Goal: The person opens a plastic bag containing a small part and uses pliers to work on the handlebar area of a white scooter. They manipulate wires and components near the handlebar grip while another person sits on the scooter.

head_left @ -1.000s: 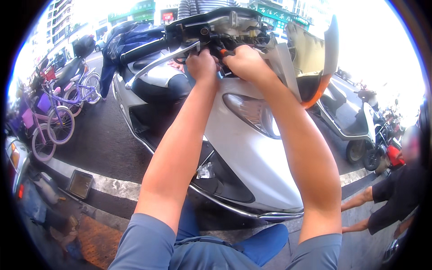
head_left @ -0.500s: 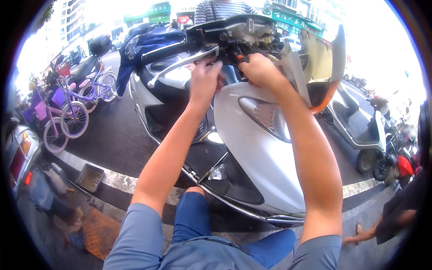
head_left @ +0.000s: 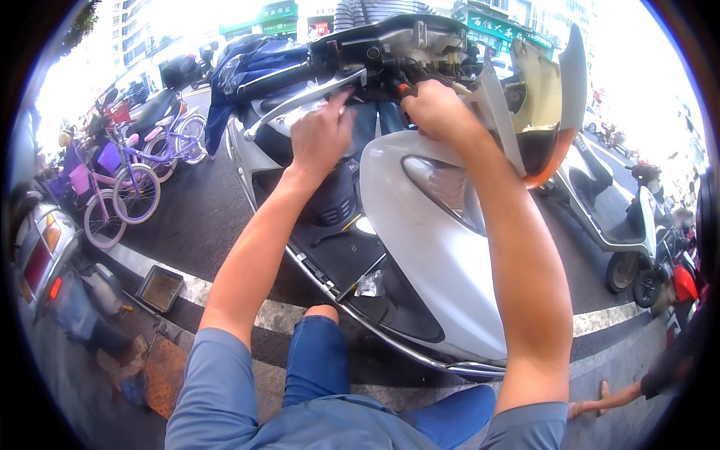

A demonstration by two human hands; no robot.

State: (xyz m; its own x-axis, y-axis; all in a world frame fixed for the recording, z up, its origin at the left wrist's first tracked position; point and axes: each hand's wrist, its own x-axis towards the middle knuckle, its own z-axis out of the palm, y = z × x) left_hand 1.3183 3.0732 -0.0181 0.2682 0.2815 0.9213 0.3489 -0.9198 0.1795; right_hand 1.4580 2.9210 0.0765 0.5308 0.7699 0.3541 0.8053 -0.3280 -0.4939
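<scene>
A silver scooter (head_left: 424,217) stands before me with its front cover off and wiring (head_left: 442,67) bared at the handlebar. My right hand (head_left: 439,112) is closed beside the wiring, round something with an orange end (head_left: 405,90), perhaps a tool handle; most of it is hidden by the fingers. Just below the brake lever (head_left: 304,103), my left hand (head_left: 324,136) has its index finger stretched out and thumb apart, with nothing seen in it. The black handlebar grip (head_left: 274,81) lies farther left. A white front panel (head_left: 574,82) with an orange lens juts up at the right.
On the footboard lie a long thin screwdriver-like rod (head_left: 364,276) and a small clear plastic bag (head_left: 370,284). A tray (head_left: 160,289) sits on the ground at left, near parked bicycles (head_left: 135,176). Another scooter (head_left: 600,202) stands at right. A person in stripes (head_left: 382,10) is beyond the handlebar.
My left hand has drawn left and back from under the handlebar, its fingers loosening. The right hand stays at the wiring. The whole view has shifted slightly.
</scene>
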